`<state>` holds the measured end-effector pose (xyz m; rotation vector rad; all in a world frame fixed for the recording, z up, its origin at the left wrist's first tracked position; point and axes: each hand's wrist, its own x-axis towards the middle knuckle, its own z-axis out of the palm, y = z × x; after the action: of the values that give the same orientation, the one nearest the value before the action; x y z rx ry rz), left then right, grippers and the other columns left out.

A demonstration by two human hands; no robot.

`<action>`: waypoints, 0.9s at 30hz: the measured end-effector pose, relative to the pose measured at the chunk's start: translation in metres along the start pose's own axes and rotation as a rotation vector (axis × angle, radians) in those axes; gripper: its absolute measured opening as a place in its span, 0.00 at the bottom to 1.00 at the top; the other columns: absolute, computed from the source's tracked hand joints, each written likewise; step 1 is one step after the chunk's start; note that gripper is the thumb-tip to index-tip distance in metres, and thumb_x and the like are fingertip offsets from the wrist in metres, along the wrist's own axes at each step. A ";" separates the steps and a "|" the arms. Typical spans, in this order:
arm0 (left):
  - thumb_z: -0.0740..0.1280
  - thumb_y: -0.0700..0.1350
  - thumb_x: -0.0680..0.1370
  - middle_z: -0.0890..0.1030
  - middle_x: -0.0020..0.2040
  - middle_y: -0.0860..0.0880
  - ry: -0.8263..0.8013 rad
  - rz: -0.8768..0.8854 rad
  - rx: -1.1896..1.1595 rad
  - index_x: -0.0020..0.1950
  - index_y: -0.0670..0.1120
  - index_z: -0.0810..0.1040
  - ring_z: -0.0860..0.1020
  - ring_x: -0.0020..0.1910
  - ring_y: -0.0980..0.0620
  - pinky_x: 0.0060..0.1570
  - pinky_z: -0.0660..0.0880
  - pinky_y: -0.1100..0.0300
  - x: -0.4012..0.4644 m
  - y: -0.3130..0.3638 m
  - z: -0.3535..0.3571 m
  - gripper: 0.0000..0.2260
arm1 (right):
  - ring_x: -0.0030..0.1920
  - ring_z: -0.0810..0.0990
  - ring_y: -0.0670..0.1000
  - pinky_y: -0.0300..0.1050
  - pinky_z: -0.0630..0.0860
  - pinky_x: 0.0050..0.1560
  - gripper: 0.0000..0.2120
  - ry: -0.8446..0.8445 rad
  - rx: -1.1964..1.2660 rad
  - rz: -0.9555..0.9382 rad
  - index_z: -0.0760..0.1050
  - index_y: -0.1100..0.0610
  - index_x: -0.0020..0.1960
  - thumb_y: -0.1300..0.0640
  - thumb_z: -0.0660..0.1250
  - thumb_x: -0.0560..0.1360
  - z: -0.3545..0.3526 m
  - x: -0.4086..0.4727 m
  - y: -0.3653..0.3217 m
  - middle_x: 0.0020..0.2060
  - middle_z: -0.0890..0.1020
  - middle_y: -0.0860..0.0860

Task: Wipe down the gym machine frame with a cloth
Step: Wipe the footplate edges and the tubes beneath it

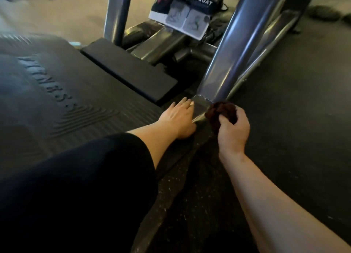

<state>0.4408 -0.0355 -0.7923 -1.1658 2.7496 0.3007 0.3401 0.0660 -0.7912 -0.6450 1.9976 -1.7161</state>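
A thick grey metal frame post [233,49] of the gym machine slants down from the upper right to a flat base plate [200,106] on the floor. My right hand [232,131] is shut on a bunched dark reddish-brown cloth [221,112], which presses against the right edge of the base plate just below the post. My left hand [177,118] lies flat with fingers spread beside the left edge of that plate, holding nothing. A black sleeve covers my left upper arm.
A ribbed black foot platform [57,93] with raised lettering fills the left. A black pad [131,72] sits behind it. A "SUPER SQUAT" instruction placard [180,15] hangs between the frame posts. Dark speckled rubber floor [294,100] spreads to the right.
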 end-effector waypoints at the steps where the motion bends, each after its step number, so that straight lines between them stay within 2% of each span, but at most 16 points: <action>1: 0.58 0.54 0.80 0.49 0.80 0.47 -0.021 -0.012 -0.011 0.80 0.45 0.50 0.46 0.79 0.50 0.77 0.47 0.49 0.005 -0.003 0.005 0.32 | 0.58 0.72 0.44 0.29 0.67 0.53 0.16 -0.032 -0.070 -0.021 0.73 0.51 0.65 0.60 0.65 0.78 0.008 0.011 0.004 0.60 0.73 0.48; 3: 0.56 0.56 0.81 0.47 0.80 0.47 -0.062 -0.012 -0.021 0.80 0.45 0.47 0.45 0.79 0.50 0.76 0.47 0.49 0.007 -0.001 0.005 0.32 | 0.59 0.71 0.45 0.29 0.64 0.53 0.17 -0.158 -0.247 -0.024 0.73 0.54 0.68 0.58 0.64 0.79 0.020 0.030 0.010 0.61 0.73 0.50; 6: 0.55 0.54 0.80 0.49 0.80 0.46 -0.063 -0.012 -0.020 0.80 0.45 0.48 0.48 0.79 0.48 0.76 0.49 0.48 0.008 0.003 0.001 0.31 | 0.67 0.71 0.51 0.37 0.65 0.62 0.17 -0.418 -0.494 0.003 0.72 0.58 0.70 0.57 0.61 0.81 0.037 0.049 0.017 0.67 0.74 0.55; 8: 0.54 0.54 0.81 0.50 0.80 0.46 -0.090 -0.014 -0.026 0.80 0.44 0.48 0.49 0.79 0.48 0.75 0.51 0.48 0.009 0.004 -0.001 0.31 | 0.70 0.69 0.53 0.41 0.62 0.68 0.18 -0.467 -0.599 0.012 0.71 0.58 0.71 0.57 0.60 0.82 0.040 0.059 0.018 0.69 0.73 0.55; 12: 0.53 0.55 0.81 0.49 0.80 0.45 -0.123 -0.037 -0.023 0.80 0.44 0.47 0.48 0.79 0.48 0.76 0.51 0.48 0.007 0.002 -0.002 0.31 | 0.70 0.69 0.53 0.42 0.63 0.67 0.18 -0.603 -0.652 -0.016 0.70 0.56 0.71 0.56 0.58 0.83 0.042 0.079 0.015 0.69 0.73 0.52; 16: 0.51 0.59 0.82 0.47 0.80 0.48 -0.153 -0.075 -0.009 0.80 0.46 0.47 0.46 0.79 0.49 0.76 0.49 0.47 0.010 0.003 -0.001 0.31 | 0.71 0.68 0.53 0.38 0.61 0.65 0.18 -0.743 -0.733 -0.129 0.71 0.57 0.71 0.57 0.59 0.82 0.057 0.108 0.011 0.69 0.73 0.53; 19: 0.48 0.61 0.82 0.47 0.80 0.50 -0.164 -0.116 -0.020 0.80 0.48 0.48 0.46 0.79 0.51 0.77 0.48 0.48 0.013 0.005 -0.003 0.30 | 0.73 0.65 0.53 0.43 0.58 0.72 0.19 -0.834 -0.827 -0.222 0.70 0.58 0.72 0.55 0.58 0.83 0.079 0.126 0.011 0.72 0.70 0.54; 22: 0.48 0.59 0.82 0.46 0.80 0.51 -0.174 -0.132 0.007 0.80 0.50 0.47 0.45 0.78 0.52 0.77 0.48 0.49 0.010 0.007 -0.005 0.28 | 0.72 0.66 0.56 0.46 0.60 0.71 0.19 -0.910 -0.897 -0.295 0.70 0.60 0.71 0.55 0.55 0.83 0.094 0.135 0.011 0.71 0.71 0.56; 27: 0.49 0.55 0.83 0.44 0.80 0.52 -0.199 -0.126 0.048 0.80 0.51 0.44 0.42 0.78 0.54 0.77 0.46 0.50 0.008 0.008 -0.003 0.27 | 0.70 0.70 0.53 0.45 0.63 0.70 0.18 -0.930 -0.762 -0.360 0.71 0.58 0.70 0.55 0.59 0.82 0.046 0.139 0.016 0.68 0.74 0.53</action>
<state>0.4291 -0.0365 -0.7896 -1.2192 2.4875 0.3155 0.2554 -0.0518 -0.8163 -1.7385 1.7817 -0.4751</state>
